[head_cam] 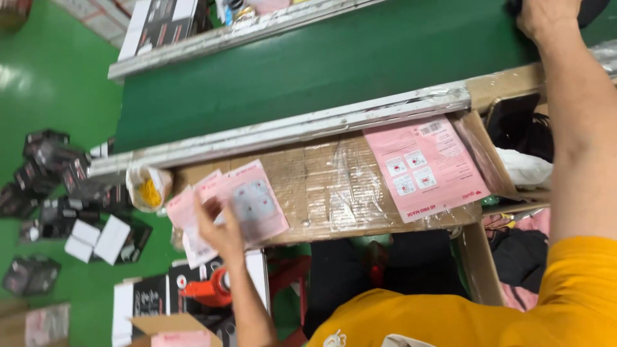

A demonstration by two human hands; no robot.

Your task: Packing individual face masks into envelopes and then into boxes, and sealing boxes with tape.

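My left hand [220, 232] lies on a fanned stack of pink printed leaflets [254, 196] at the left end of a cardboard work surface [321, 186], fingers pinching the top sheets. My right arm stretches far over the green conveyor belt [308, 64]. My right hand [546, 14] is at the top edge of the view, next to a dark object [594, 8] that is mostly cut off. Whether it grips that object is not visible. A single larger pink leaflet [424, 168] lies flat under clear wrap on the right of the cardboard.
Metal rails [289, 125] border the belt. A small bag of yellow bands [149, 191] sits by the leaflets. Black and white boxes [58, 193] litter the green floor at left. A red tape dispenser [212, 289] lies below, and an open carton [520, 148] with dark items stands at right.
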